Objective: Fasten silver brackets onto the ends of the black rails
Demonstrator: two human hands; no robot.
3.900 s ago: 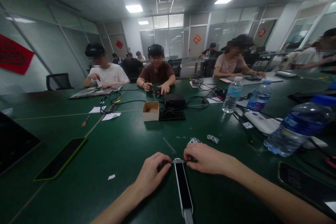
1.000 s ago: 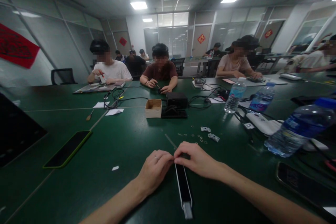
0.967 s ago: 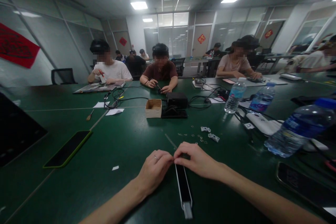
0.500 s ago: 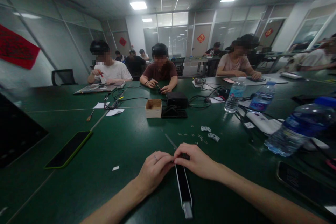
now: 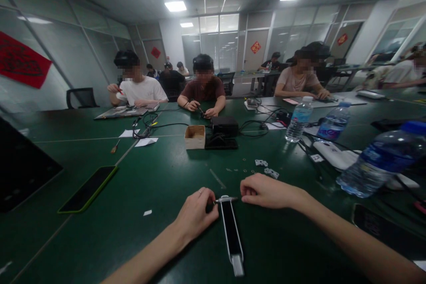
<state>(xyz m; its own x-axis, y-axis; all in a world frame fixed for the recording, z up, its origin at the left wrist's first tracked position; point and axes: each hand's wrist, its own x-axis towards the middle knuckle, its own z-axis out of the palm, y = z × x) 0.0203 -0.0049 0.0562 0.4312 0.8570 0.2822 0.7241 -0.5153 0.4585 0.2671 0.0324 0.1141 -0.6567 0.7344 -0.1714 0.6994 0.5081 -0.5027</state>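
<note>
A long, narrow object with a pale rim and dark middle (image 5: 232,230) lies in front of me, a light tab (image 5: 237,266) at its near end. Across its far end runs a thin metallic crossbar (image 5: 228,199). My left hand (image 5: 197,208) is closed, its fingertips at the crossbar's left end. Beside the right end, with a small gap, my right hand (image 5: 266,191) has its fingers curled; whatever they hold, if anything, is hidden. Beyond the hands are a clear strip (image 5: 217,178), two pale metal-looking plates (image 5: 272,172) and several tiny rings.
Phones lie at left (image 5: 88,190) and right (image 5: 382,230). Water bottles (image 5: 382,159) and a white device (image 5: 336,155) stand on the right. A small open box (image 5: 195,137) sits ahead beside a black device (image 5: 224,126). People sit across the green table (image 5: 159,164).
My right hand has moved away to the right from the far end of the narrow object. My left hand has shifted slightly left, and the crossbar now shows between them.
</note>
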